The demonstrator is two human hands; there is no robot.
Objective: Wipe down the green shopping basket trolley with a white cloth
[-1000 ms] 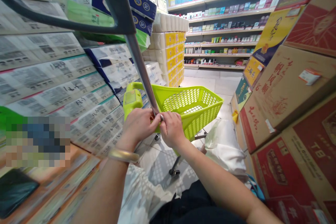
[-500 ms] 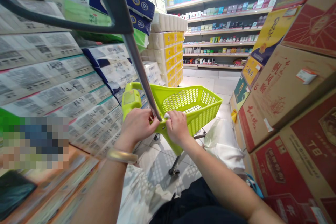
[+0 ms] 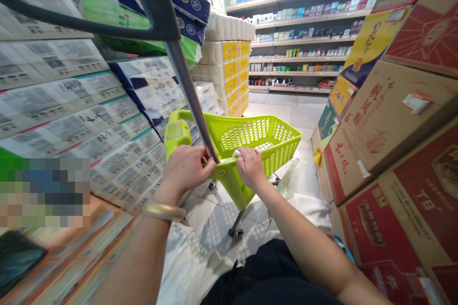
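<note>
A lime-green shopping cart (image 3: pixel 246 188) with a perforated basket stands before me, its grey metal pole (image 3: pixel 189 86) rising to a dark handle (image 3: pixel 166 14). My left hand (image 3: pixel 188 167) is closed on the near rim at the foot of the pole, thumb against it. Just right of the pole, my right hand (image 3: pixel 252 162) presses a small white wipe (image 3: pixel 236 153) onto the basket's rim, its fingers curled over the edge. Most of the wipe is hidden under those fingers. A gold bangle (image 3: pixel 163 210) circles my left wrist.
Stacked paper packs (image 3: pixel 53 64) line the left side, with yellow-and-white packs (image 3: pixel 234 74) beyond. Cardboard cartons (image 3: pixel 390 119) rise on the right. Shelves of small goods (image 3: pixel 304 33) stand at the back. A white bag (image 3: pixel 304 200) lies right of the cart.
My right hand has slid to the right along the basket rim with the wipe. My left hand stays at the foot of the pole.
</note>
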